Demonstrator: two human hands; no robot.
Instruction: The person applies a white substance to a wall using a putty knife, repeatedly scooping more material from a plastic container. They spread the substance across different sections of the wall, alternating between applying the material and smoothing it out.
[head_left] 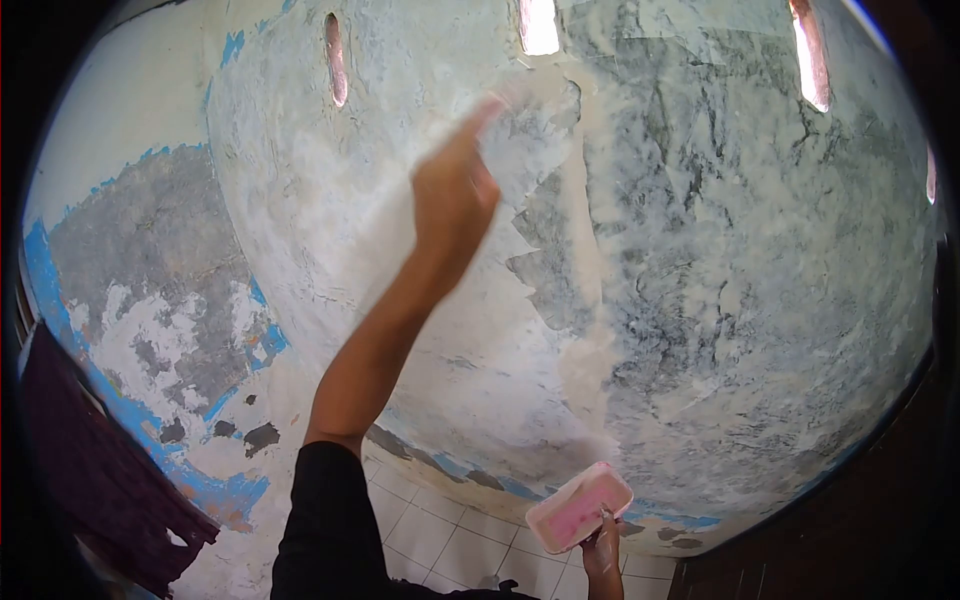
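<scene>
Hands are split high and low here. Left hand [455, 190] is up in the upper middle of the frame, arm stretched from a black sleeve [325, 520], fingers closed round the handle end of a pale blade [508, 97]. The blade is motion-blurred, so I can't tell its exact shape. Its long axis seems to run on from the forearm, pointing up and to the right toward the slits [336, 60] along the top. It sits right at the wall [720, 260], on the edge where a smoother whitish patch meets the mottled grey-blue part. My guess is it's held nearly flat so the whole edge meets the surface.

Right hand [601, 552] is down at the lower middle, fingers gripping the near edge of a pink tray [580, 506] from underneath. The tray's long axis tilts up to the right, open face toward the camera. It's probably kept low and close to the body so the other hand can get to it easily.

Old blue paint flakes off at the left, white floor tiles [450, 545] show along the bottom, and a dark cloth [90, 470] hangs at lower left.
</scene>
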